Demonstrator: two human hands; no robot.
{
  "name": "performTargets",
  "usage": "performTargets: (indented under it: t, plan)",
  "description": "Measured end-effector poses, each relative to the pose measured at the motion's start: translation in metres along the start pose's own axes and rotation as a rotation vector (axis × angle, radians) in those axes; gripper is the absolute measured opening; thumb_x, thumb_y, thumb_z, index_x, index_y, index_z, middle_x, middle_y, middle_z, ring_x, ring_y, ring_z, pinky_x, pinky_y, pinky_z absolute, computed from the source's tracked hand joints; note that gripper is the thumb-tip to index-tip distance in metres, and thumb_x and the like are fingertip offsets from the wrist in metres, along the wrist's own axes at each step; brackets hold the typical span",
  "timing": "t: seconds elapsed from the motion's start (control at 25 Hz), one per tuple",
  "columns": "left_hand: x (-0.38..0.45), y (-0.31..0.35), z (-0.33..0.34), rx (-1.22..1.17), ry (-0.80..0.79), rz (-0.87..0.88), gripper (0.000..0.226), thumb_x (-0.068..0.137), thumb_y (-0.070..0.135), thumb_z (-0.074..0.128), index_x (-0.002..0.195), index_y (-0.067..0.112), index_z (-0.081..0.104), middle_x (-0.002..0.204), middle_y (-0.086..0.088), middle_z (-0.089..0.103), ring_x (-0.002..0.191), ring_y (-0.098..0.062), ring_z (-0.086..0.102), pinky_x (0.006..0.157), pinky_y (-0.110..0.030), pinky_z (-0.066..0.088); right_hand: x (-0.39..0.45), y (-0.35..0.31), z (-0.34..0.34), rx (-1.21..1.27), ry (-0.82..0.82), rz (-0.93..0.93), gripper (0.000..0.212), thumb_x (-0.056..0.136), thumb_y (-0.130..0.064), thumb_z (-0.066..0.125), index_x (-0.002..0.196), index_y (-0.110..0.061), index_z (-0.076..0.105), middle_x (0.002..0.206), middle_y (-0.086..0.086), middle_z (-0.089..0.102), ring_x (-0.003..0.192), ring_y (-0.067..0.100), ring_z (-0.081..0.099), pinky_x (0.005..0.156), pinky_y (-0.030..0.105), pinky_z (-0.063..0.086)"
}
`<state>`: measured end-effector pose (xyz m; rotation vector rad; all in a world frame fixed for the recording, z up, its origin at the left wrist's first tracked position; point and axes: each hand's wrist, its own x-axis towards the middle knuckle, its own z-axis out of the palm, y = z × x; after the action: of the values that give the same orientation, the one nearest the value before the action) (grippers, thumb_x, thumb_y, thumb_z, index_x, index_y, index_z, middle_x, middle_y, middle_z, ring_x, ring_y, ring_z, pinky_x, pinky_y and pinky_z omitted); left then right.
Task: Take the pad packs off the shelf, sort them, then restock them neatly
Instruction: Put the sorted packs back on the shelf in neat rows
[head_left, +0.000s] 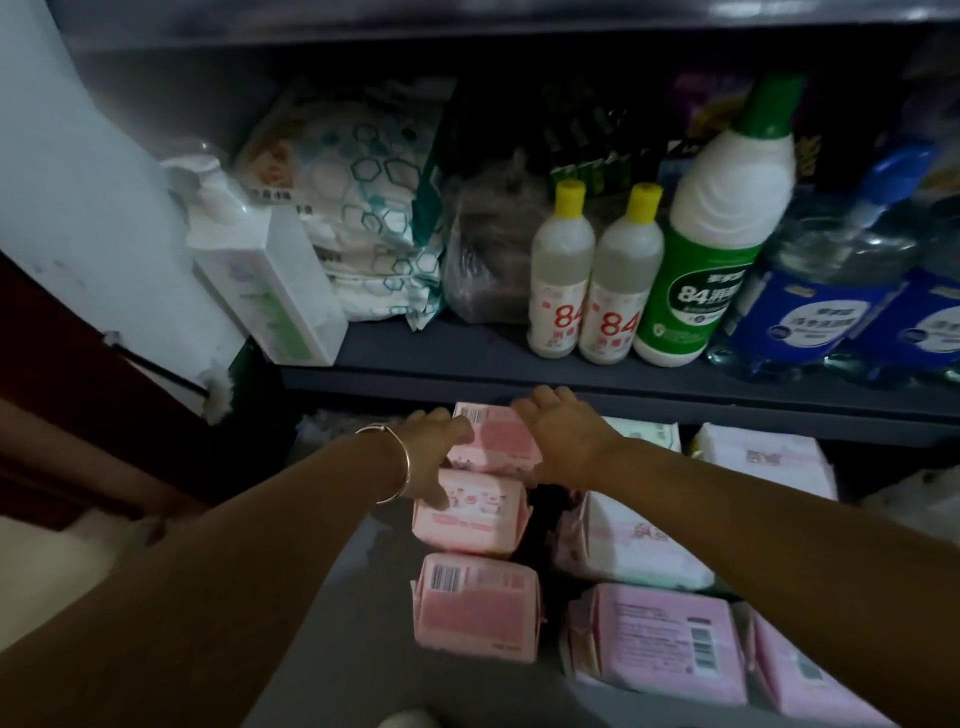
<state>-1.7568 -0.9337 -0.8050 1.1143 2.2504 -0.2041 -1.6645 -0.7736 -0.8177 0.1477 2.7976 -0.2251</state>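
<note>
Nearest, a pink pad pack (475, 605) lies barcode-up on the grey lower shelf (332, 670), with a second pink pack (470, 512) just beyond it and paler pink packs (670, 639) to the right. Both hands reach in: the left hand (434, 457) (a bangle on its wrist) and the right hand (563, 436) rest with straight fingers on either side of a third pink pack (493, 439). Above, the darker upper shelf (467, 358) holds yellow-capped bottles (561, 275) and a green-labelled bottle (711, 249).
</note>
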Motion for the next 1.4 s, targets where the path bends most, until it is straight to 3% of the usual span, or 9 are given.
performTargets:
  t: [0.12, 0.28, 0.4, 0.68, 0.84, 1.08, 1.2, 1.32, 1.4]
  plan:
    - [0.003, -0.010, 0.015, -0.084, 0.018, 0.017, 0.077, 0.069, 0.026, 0.078, 0.132, 0.027, 0.035, 0.123, 0.003, 0.037, 0.115, -0.018, 0.038, 0.097, -0.035, 0.040, 0.010, 0.001, 0.016, -0.013, 0.060, 0.055, 0.080, 0.079, -0.049, 0.068, 0.139, -0.011, 0.032, 0.136, 0.010, 0.035, 0.123, 0.029, 0.035, 0.101, 0.039, 0.036]
    - [0.005, -0.011, 0.023, -0.041, 0.059, 0.037, 0.079, 0.064, 0.028, 0.080, 0.129, 0.030, 0.034, 0.123, 0.005, 0.032, 0.114, -0.016, 0.034, 0.091, -0.031, 0.033, 0.015, -0.007, 0.037, -0.086, 0.145, 0.078, 0.065, 0.084, -0.032, 0.066, 0.136, -0.007, 0.037, 0.131, 0.010, 0.036, 0.117, 0.027, 0.037, 0.097, 0.036, 0.037]
    - [0.005, -0.003, 0.025, 0.027, 0.094, 0.069, 0.077, 0.064, 0.029, 0.080, 0.126, 0.030, 0.035, 0.122, 0.006, 0.031, 0.113, -0.014, 0.031, 0.086, -0.028, 0.027, 0.017, -0.006, 0.040, -0.080, 0.171, 0.102, 0.062, 0.081, -0.031, 0.069, 0.131, -0.009, 0.040, 0.127, 0.010, 0.037, 0.115, 0.027, 0.038, 0.097, 0.037, 0.038]
    - [0.000, 0.000, 0.035, 0.178, 0.072, 0.081, 0.085, 0.064, 0.034, 0.079, 0.133, 0.032, 0.029, 0.127, 0.005, 0.033, 0.117, -0.017, 0.032, 0.094, -0.033, 0.028, 0.013, -0.004, 0.031, 0.233, 0.119, 0.148, 0.078, 0.070, -0.045, 0.078, 0.129, -0.011, 0.040, 0.127, 0.011, 0.043, 0.118, 0.028, 0.045, 0.098, 0.036, 0.038]
    - [-0.002, -0.003, 0.049, 0.305, 0.075, 0.082, 0.100, 0.065, 0.031, 0.078, 0.143, 0.032, 0.015, 0.136, 0.003, 0.029, 0.123, -0.020, 0.032, 0.099, -0.037, 0.032, 0.004, 0.009, 0.015, 0.385, 0.117, 0.148, 0.076, 0.067, -0.024, 0.081, 0.130, -0.009, 0.043, 0.126, 0.009, 0.043, 0.114, 0.025, 0.049, 0.093, 0.030, 0.044]
    - [-0.004, -0.003, 0.031, -0.010, 0.085, 0.132, 0.084, 0.069, 0.028, 0.079, 0.138, 0.027, 0.030, 0.132, 0.003, 0.042, 0.120, -0.016, 0.039, 0.100, -0.028, 0.034, -0.010, 0.023, -0.012, 0.565, 0.160, 0.167, 0.073, 0.070, -0.021, 0.081, 0.132, -0.009, 0.045, 0.121, 0.008, 0.046, 0.110, 0.020, 0.047, 0.081, 0.021, 0.036]
    - [-0.017, -0.011, -0.003, -0.082, 0.069, 0.133, 0.070, 0.066, 0.016, 0.077, 0.126, 0.021, 0.042, 0.122, 0.000, 0.046, 0.112, -0.017, 0.047, 0.092, -0.026, 0.041, -0.024, 0.028, -0.041, 0.715, 0.195, 0.184, 0.071, 0.070, -0.021, 0.082, 0.131, -0.008, 0.048, 0.123, 0.008, 0.054, 0.111, 0.021, 0.051, 0.089, 0.025, 0.041]
    - [-0.046, -0.011, -0.039, -0.211, 0.096, 0.076, 0.062, 0.064, 0.016, 0.078, 0.116, 0.025, 0.046, 0.113, 0.004, 0.053, 0.101, -0.015, 0.055, 0.087, -0.033, 0.051, -0.044, 0.026, -0.078, 0.835, 0.225, 0.192, 0.075, 0.071, -0.019, 0.081, 0.136, -0.009, 0.045, 0.126, 0.004, 0.054, 0.117, 0.020, 0.050, 0.097, 0.023, 0.039]
    - [-0.070, -0.003, -0.063, -0.298, 0.091, 0.078, 0.058, 0.067, 0.014, 0.078, 0.115, 0.025, 0.047, 0.110, 0.004, 0.057, 0.099, -0.014, 0.058, 0.085, -0.034, 0.053, -0.059, 0.022, -0.105, 0.929, 0.260, 0.176, 0.071, 0.070, -0.019, 0.082, 0.132, -0.010, 0.050, 0.123, 0.005, 0.058, 0.114, 0.021, 0.054, 0.101, 0.032, 0.044]
